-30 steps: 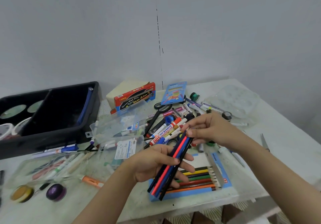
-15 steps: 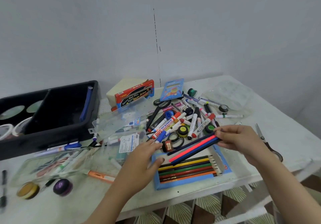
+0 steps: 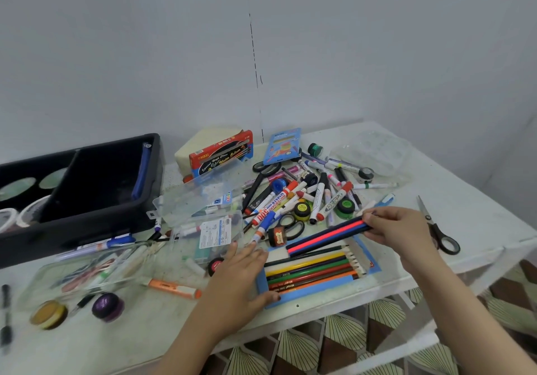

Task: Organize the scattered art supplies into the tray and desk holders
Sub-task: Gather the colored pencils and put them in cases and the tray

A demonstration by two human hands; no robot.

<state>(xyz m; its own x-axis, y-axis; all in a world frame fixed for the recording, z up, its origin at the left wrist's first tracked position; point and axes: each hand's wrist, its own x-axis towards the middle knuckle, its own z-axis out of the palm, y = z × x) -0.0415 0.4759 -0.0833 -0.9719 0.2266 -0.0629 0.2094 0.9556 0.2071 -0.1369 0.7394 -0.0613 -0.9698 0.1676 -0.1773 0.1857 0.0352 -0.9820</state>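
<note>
1. Your right hand (image 3: 402, 236) has its fingers (image 3: 377, 218) curled in, and with the thumb they pinch the right end of a bundle of pencils (image 3: 325, 236).
2. Your left hand (image 3: 241, 278) lies flat. Its fingertips (image 3: 250, 251) stretch out nearly straight over the left end of the blue pencil box (image 3: 322, 287), and the thumb sits against the box's near edge. It grips nothing.
3. The bundle runs leftward and slightly downward from your right fingers. Its free end hangs over the far side of the box, just beyond your left fingertips. Whether that end touches the box, you cannot tell from here.
4. The bundle looks like a few long sticks side by side: dark blue, a bright red-pink one and black.
5. Inside the box, a row of coloured pencils (image 3: 308, 268) lies flat with the sharpened tips to the right: dark, yellow, green, red and orange.
6. The box sits at the near edge of the white table (image 3: 470, 200).
7. Behind the box a heap of markers (image 3: 290, 200) is scattered.
8. Black-handled scissors (image 3: 436, 229) lie just right of your right hand.
9. The black tray (image 3: 87, 223) stands well apart, at the far left.
</note>
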